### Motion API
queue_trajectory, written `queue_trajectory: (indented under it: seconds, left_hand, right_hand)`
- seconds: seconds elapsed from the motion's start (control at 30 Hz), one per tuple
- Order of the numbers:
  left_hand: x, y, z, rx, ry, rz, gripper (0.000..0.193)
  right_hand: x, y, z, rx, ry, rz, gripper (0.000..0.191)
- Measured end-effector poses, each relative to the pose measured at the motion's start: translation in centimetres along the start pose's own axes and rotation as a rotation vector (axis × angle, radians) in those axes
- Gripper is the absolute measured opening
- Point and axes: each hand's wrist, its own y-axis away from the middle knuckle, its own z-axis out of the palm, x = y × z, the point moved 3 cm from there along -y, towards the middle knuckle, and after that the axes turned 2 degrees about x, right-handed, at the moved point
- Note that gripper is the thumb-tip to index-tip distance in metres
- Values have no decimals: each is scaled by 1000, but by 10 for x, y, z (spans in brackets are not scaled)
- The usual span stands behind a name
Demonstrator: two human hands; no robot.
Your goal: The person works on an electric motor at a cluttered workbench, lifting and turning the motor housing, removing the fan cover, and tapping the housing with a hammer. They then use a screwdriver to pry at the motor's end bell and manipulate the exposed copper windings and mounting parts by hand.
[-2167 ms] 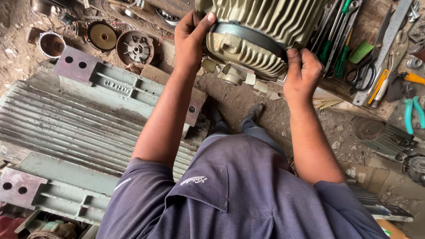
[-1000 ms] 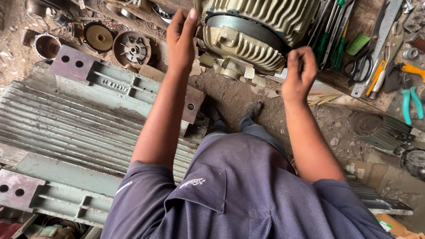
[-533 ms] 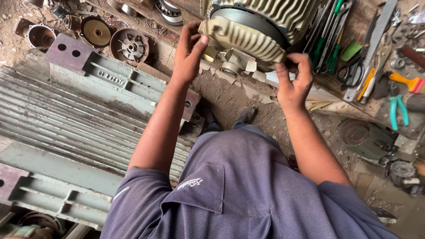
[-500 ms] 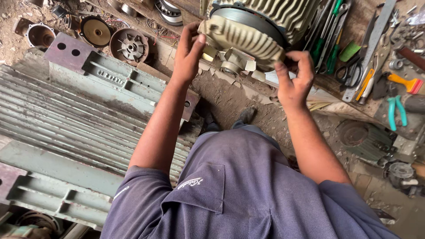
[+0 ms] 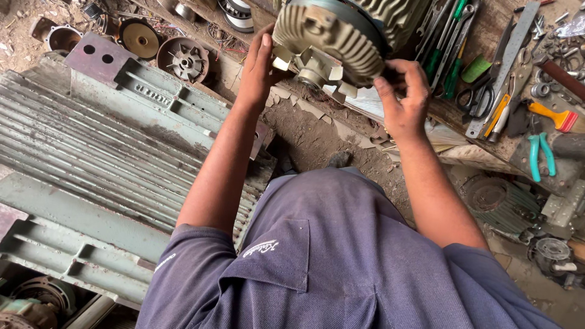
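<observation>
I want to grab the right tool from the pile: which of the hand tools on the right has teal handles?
The pliers, lying by the right edge below the orange-handled scraper; the scissors have dark handles.

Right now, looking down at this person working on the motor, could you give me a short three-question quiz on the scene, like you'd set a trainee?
1. True or false: both hands are at the ribbed end cover of the small motor.
2. Which tool on the bench to the right has teal handles? A) pliers B) hammer C) saw
3. Fill in: the big finned motor housing lies on the person's ______ side.

Key:
1. True: the left hand rests on its left edge and the right hand is at its right edge.
2. A: the pliers.
3. Left.
</observation>
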Motion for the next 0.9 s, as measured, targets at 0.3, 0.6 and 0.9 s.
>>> queue_trajectory:
  seconds: [0.3, 0.6, 0.9]
  left_hand:
    - [-31, -5, 12, 56, 85, -232, 105]
    - [-28, 2, 29, 3, 201, -240, 115]
    - [-27, 2, 33, 173, 116, -175, 114]
  right_hand:
    - [-3, -10, 1, -4, -5, -109, 23]
    - [-8, -9, -11, -29, 46, -122, 19]
    - [26, 0, -19, -44, 68, -146, 30]
